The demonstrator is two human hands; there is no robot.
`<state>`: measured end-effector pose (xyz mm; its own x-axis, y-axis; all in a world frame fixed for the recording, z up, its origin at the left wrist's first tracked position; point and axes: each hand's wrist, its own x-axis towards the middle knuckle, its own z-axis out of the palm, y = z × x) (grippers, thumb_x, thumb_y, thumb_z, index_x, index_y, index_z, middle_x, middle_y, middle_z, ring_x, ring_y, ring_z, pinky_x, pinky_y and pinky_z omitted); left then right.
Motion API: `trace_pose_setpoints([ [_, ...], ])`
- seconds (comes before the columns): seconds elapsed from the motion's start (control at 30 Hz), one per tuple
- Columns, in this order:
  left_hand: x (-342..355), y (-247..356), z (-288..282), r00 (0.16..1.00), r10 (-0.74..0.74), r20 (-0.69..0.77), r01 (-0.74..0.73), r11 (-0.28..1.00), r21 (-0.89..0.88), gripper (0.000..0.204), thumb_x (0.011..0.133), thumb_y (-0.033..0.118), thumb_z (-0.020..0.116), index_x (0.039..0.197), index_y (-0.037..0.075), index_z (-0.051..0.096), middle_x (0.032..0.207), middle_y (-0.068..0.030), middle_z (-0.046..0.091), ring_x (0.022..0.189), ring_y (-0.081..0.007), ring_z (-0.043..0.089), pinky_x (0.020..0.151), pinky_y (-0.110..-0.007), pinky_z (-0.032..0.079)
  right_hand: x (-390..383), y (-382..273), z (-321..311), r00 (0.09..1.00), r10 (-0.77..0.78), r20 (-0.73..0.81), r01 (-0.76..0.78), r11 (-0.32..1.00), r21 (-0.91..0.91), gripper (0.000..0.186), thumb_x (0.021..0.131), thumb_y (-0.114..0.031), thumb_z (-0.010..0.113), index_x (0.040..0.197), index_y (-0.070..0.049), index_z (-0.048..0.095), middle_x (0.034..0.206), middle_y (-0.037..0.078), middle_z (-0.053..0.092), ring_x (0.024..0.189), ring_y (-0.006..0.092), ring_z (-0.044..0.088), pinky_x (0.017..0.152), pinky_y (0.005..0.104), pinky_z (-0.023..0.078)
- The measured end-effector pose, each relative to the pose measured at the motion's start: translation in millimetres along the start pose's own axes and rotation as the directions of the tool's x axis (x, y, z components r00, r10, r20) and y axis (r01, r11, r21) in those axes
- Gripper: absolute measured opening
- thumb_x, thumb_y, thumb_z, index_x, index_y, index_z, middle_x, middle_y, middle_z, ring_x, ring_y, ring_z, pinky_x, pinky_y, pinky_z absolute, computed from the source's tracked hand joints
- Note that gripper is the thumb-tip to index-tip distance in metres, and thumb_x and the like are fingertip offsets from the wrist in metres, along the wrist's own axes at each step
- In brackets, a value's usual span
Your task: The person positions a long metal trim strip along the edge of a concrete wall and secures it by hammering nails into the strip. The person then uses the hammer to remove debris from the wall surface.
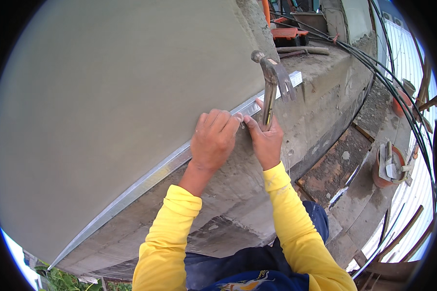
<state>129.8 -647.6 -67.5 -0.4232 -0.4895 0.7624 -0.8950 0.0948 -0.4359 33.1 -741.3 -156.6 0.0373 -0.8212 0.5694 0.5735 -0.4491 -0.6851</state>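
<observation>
A long silvery metal straightedge [167, 166] lies along the lower edge of the smooth grey wall [126, 87]. My left hand [212, 137] is closed against it near the middle, thumb and fingers pinched together. A tiny dark thing shows between the two hands, too small to name. Close beside it, my right hand [268, 140] grips the handle of a claw hammer [269, 99]. The hammer stands with its head up and its claw over the straightedge's far end. One right fingertip rests by the straightedge, and the right thumb almost meets the left fingertips.
Below the straightedge runs a rough concrete ledge [320, 92]. Black cables [374, 65] sweep down the right side. A red and black toolbox [289, 36] sits at the back. On the boards at right stands an orange bucket [383, 180] with trowel-like tools on it.
</observation>
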Motion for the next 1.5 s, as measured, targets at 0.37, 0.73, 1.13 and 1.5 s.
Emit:
trace_pose_setpoints([
  [0.37,5,3,-1,0.998,-0.012,0.069,0.006,0.997,0.075,0.014,0.088,0.011,0.073,0.102,0.014,0.073,0.085,-0.0002,0.055,0.084,-0.0194,0.058,0.070,-0.038,0.041,-42,16,-10,0.964,0.132,-0.231,-0.133,0.991,0.011,0.031,0.102,-0.031,0.078,0.109,-0.003,0.066,0.072,-0.009,0.046,0.066,0.0030,0.038,0.059,0.0239,0.033],
  [0.73,8,3,0,0.997,-0.022,0.068,0.015,0.995,0.095,0.014,0.085,0.010,0.080,0.095,0.017,0.074,0.079,0.0000,0.049,0.078,-0.0201,0.054,0.067,-0.037,0.039,-130,9,-29,0.958,0.248,-0.142,-0.265,0.957,-0.116,0.050,0.104,-0.024,0.075,0.069,-0.012,0.041,0.066,-0.009,0.041,0.064,0.0044,0.034,0.055,0.0288,0.028],
  [1.13,11,1,3,0.999,-0.016,0.048,0.013,0.997,0.075,0.011,0.085,0.010,0.081,0.090,0.015,0.073,0.079,-0.0005,0.048,0.077,-0.0201,0.053,0.067,-0.037,0.037,-137,17,-39,0.965,0.227,-0.132,-0.250,0.948,-0.197,0.043,0.103,-0.014,0.073,0.071,-0.010,0.045,0.069,-0.006,0.043,0.065,0.0046,0.037,0.056,0.0298,0.030],
  [1.5,12,3,2,0.998,-0.025,0.055,0.021,0.997,0.069,0.012,0.084,0.011,0.082,0.088,0.015,0.071,0.078,-0.0008,0.048,0.077,-0.0199,0.053,0.067,-0.038,0.036,-140,15,-37,0.969,0.126,-0.212,-0.159,0.976,-0.147,0.035,0.102,-0.009,0.073,0.075,-0.009,0.050,0.070,-0.005,0.050,0.065,0.0045,0.042,0.060,0.0265,0.036],
])
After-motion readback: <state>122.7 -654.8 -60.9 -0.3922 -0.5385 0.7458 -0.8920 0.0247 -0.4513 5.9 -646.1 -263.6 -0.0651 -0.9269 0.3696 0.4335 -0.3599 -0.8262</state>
